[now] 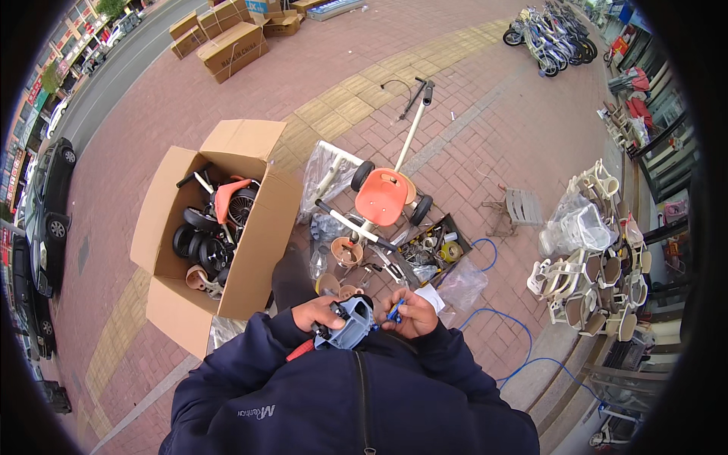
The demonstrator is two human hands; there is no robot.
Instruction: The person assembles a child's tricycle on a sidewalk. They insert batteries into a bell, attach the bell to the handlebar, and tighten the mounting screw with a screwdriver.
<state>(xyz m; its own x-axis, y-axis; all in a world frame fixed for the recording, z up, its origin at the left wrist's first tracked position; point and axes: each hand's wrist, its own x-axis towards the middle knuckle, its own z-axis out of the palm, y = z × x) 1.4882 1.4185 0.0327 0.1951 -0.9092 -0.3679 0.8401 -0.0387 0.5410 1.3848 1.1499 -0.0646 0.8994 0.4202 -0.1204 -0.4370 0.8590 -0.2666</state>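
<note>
My left hand (317,312) is closed on a grey-blue plastic housing (353,327) with hollow sections and black parts along its edge, held close to my chest. A red handle-like piece (300,350) sticks out below that hand; whether it joins the housing I cannot tell. Just right of the housing, my right hand (415,314) pinches a small blue and yellow piece (395,311) between thumb and fingers. Its exact kind is too small to make out. Beyond my hands stands a child's tricycle with an orange seat (382,199) and a cream frame.
At left an open cardboard box (262,254) holds wheels and bike parts. A tool tray (459,227) with tape sits right of the tricycle, near a blue hose (523,326). Cream child seats (595,280) are stacked at right. Bikes (550,42) and cartons (231,53) stand farther off.
</note>
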